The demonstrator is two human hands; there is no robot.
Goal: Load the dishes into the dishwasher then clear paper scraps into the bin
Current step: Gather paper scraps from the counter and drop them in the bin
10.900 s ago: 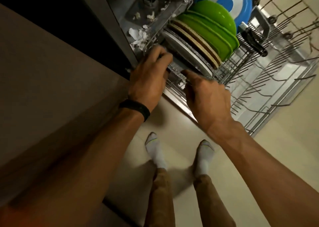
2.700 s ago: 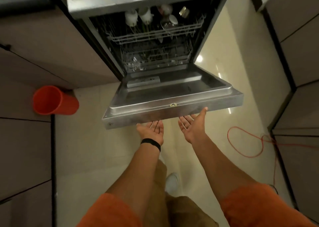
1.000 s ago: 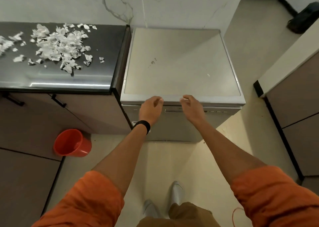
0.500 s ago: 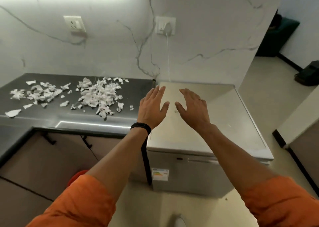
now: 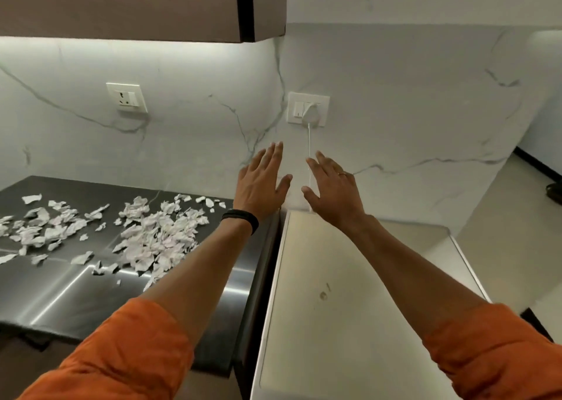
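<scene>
While both arms reach forward, the left hand (image 5: pixel 262 183) and right hand (image 5: pixel 333 187) are raised with fingers straight and spread, holding nothing, side by side but apart. The paper scraps (image 5: pixel 143 231) lie heaped on the dark countertop (image 5: pixel 76 296), to the left of the left hand and nearer. Under the right forearm is the dishwasher top (image 5: pixel 349 302), just right of the countertop.

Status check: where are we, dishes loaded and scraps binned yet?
Dishes look done: none show on the counter or the dishwasher top, though its door is out of view. In hand: nothing; the left hand and right hand are open and empty. Left: all the paper scraps, spread over the counter.
</scene>
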